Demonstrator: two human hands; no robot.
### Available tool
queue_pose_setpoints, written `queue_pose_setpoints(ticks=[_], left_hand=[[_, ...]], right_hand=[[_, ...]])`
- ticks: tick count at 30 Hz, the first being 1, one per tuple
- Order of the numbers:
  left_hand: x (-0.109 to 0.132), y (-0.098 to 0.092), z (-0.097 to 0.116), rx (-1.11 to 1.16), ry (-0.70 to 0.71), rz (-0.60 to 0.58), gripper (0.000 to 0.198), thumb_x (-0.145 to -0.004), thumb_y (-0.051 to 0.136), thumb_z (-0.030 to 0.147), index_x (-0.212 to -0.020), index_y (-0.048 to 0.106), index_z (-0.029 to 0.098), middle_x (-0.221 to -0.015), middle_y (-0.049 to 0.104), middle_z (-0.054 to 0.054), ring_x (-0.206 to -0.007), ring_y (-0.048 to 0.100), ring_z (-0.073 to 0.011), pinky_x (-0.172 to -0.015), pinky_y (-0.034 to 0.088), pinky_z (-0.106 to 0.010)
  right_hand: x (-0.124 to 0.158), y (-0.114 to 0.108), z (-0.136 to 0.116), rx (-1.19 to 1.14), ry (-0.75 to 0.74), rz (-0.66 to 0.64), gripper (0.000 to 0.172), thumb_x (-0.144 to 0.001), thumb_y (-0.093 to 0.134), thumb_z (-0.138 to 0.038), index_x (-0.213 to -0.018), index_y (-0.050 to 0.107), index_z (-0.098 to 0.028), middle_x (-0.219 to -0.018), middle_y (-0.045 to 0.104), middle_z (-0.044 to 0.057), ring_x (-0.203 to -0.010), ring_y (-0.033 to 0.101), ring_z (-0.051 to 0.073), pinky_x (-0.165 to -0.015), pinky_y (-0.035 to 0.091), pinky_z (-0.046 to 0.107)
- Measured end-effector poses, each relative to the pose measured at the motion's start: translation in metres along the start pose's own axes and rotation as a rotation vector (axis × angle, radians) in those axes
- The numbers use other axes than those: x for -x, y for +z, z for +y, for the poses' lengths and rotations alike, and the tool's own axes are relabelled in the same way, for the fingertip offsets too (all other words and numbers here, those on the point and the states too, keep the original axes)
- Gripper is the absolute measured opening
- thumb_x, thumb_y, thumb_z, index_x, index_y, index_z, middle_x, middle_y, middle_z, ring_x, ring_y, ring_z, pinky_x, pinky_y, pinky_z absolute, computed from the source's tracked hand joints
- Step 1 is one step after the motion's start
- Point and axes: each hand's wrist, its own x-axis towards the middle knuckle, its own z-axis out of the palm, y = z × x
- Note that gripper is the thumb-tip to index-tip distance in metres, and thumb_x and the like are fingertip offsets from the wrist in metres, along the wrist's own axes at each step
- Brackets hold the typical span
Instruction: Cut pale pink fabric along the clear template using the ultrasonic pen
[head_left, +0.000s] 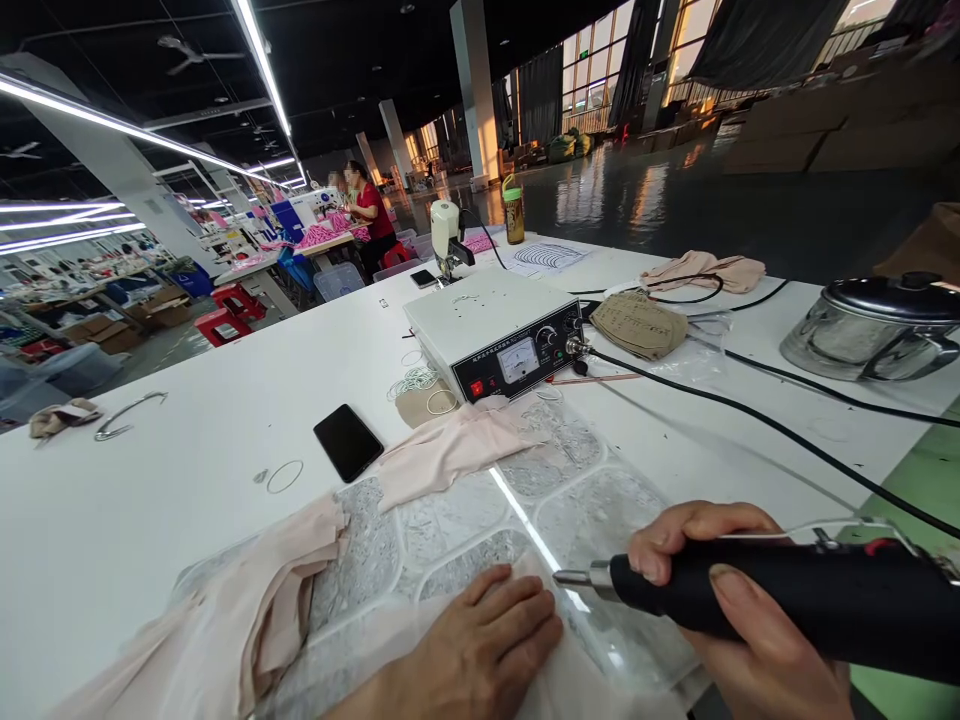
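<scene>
My right hand (757, 610) is wrapped round a black handheld tool (817, 600) with a metal tip pointing left. That tip is just right of my left hand (487, 640), which lies flat with its fingers resting on sheer pale pink fabric (600, 690). Under the fabric is a glossy sheet with a grey stone pattern (457, 520). A stack of pale pink pieces (255, 590) lies to the left, and another pink piece (450, 450) lies beyond my left hand.
A control box (480, 320) with a meter stands at mid-table, a black phone (349, 440) left of it. Black cables (750, 415) run right, near a glass pot (870, 330). Farther back are a bottle (514, 212) and a person in red (371, 215).
</scene>
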Motion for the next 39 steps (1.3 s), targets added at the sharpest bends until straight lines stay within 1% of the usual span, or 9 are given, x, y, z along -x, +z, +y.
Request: queue_pose_setpoints(ticks=[3, 6, 12, 14, 16, 21, 24, 33, 39], left_hand=[[-0.003, -0.006, 0.002, -0.010, -0.003, -0.021, 0.028, -0.104, 0.039, 0.015, -0.120, 0.061, 0.009, -0.122, 0.067, -0.013, -0.124, 0.056, -0.0197, -0.112, 0.039, -0.038], [-0.005, -0.007, 0.002, -0.007, 0.003, -0.020, 0.028, -0.104, 0.039, 0.014, -0.121, 0.061, 0.008, -0.122, 0.067, -0.013, -0.123, 0.057, -0.0200, -0.111, 0.040, -0.037], [0.004, 0.018, 0.000, 0.025, -0.005, 0.133, 0.037, -0.107, 0.029, 0.018, -0.119, 0.063, 0.009, -0.120, 0.068, -0.011, -0.123, 0.056, -0.0213, -0.110, 0.040, -0.037], [0.008, 0.023, 0.000, 0.008, 0.000, 0.126, 0.039, -0.107, 0.027, 0.020, -0.120, 0.063, 0.010, -0.123, 0.067, -0.010, -0.125, 0.054, -0.0212, -0.112, 0.037, -0.038], [0.009, 0.022, 0.000, -0.018, 0.012, 0.102, 0.040, -0.108, 0.026, 0.021, -0.121, 0.063, 0.010, -0.125, 0.066, -0.010, -0.127, 0.053, -0.0213, -0.112, 0.037, -0.038], [0.002, 0.002, 0.000, -0.034, 0.035, -0.024, 0.035, -0.107, 0.032, 0.018, -0.122, 0.062, 0.009, -0.127, 0.065, -0.010, -0.125, 0.055, -0.0212, -0.105, 0.043, -0.035], [-0.002, -0.005, 0.000, -0.046, 0.043, -0.065, 0.034, -0.106, 0.033, 0.016, -0.122, 0.062, 0.009, -0.126, 0.064, -0.012, -0.123, 0.055, -0.0208, -0.104, 0.045, -0.034], [-0.003, -0.005, 0.000, -0.027, 0.047, -0.049, 0.035, -0.107, 0.031, 0.016, -0.121, 0.062, 0.008, -0.125, 0.065, -0.012, -0.123, 0.055, -0.0222, -0.105, 0.043, -0.034], [0.007, 0.016, -0.001, -0.015, 0.047, 0.050, 0.037, -0.106, 0.028, 0.019, -0.122, 0.060, 0.007, -0.119, 0.066, -0.014, -0.124, 0.054, -0.0250, -0.103, 0.045, -0.037]], right_hand=[[0.003, -0.003, -0.005, 0.014, 0.022, 0.011, 0.007, -0.087, 0.058, -0.031, -0.089, 0.062, -0.026, -0.073, 0.058, 0.002, -0.058, 0.059, 0.017, -0.057, 0.054, 0.036], [0.004, -0.002, -0.009, 0.040, 0.024, -0.027, 0.007, -0.088, 0.058, -0.032, -0.088, 0.061, -0.026, -0.071, 0.059, 0.002, -0.057, 0.059, 0.017, -0.056, 0.054, 0.035], [0.002, 0.003, -0.014, 0.039, 0.021, -0.017, 0.009, -0.086, 0.062, -0.034, -0.085, 0.061, -0.026, -0.068, 0.059, 0.001, -0.054, 0.059, 0.016, -0.053, 0.054, 0.032], [0.003, 0.003, -0.014, 0.044, 0.028, -0.011, 0.009, -0.086, 0.062, -0.034, -0.085, 0.061, -0.026, -0.068, 0.059, 0.002, -0.055, 0.059, 0.016, -0.054, 0.054, 0.032], [0.003, 0.004, -0.015, 0.056, 0.028, 0.001, 0.010, -0.086, 0.063, -0.035, -0.084, 0.061, -0.026, -0.067, 0.059, 0.002, -0.054, 0.059, 0.016, -0.053, 0.054, 0.032], [0.004, 0.006, -0.016, 0.059, 0.037, 0.000, 0.008, -0.086, 0.062, -0.034, -0.084, 0.061, -0.026, -0.067, 0.059, 0.001, -0.055, 0.059, 0.016, -0.053, 0.054, 0.032], [0.003, 0.008, -0.017, 0.072, 0.030, -0.011, 0.009, -0.087, 0.062, -0.034, -0.083, 0.059, -0.026, -0.067, 0.058, 0.000, -0.054, 0.058, 0.015, -0.052, 0.053, 0.031], [0.003, 0.005, -0.012, 0.120, 0.015, -0.072, 0.008, -0.088, 0.060, -0.033, -0.084, 0.059, -0.026, -0.068, 0.060, 0.001, -0.055, 0.060, 0.017, -0.054, 0.054, 0.033], [0.003, 0.004, -0.009, 0.076, 0.037, -0.080, 0.005, -0.088, 0.062, -0.030, -0.085, 0.060, -0.027, -0.071, 0.060, 0.001, -0.054, 0.060, 0.017, -0.053, 0.054, 0.034]])
